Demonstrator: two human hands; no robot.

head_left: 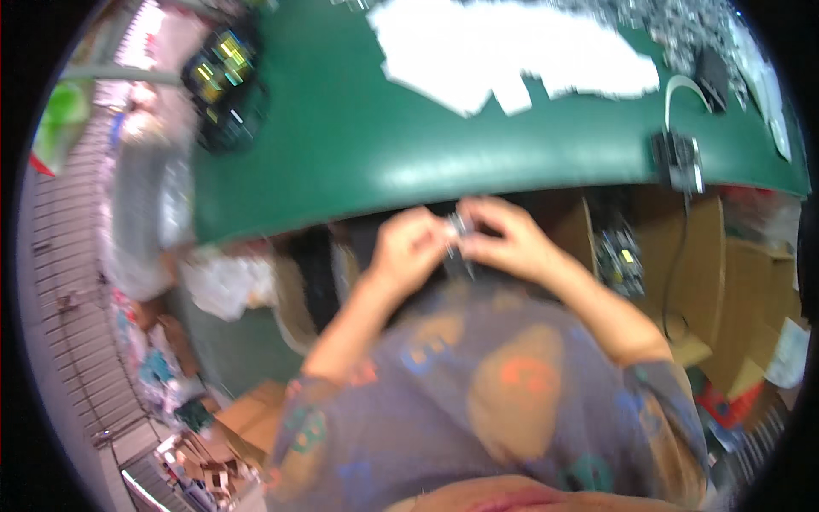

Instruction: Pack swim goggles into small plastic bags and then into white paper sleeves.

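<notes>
Close together in front of my body, just off the near edge of the green table (358,171), are my two hands. A small shiny grey piece (461,224) shows between them; it is blurred and its kind cannot be made out. My left hand (407,249) is closed, thumb and fingers pinching the piece's left side. From the other side my right hand (509,237) grips it between a curved forefinger and the thumb. Something thin and dark hangs just below the fingers.
White sheets (512,51) lie on the table, with many small see-through parts (674,34) at far right. A black device (680,160) with a cable sits at the right edge. Dark bundled items (226,81) lie at far left. Open cardboard boxes (678,256) stand below right.
</notes>
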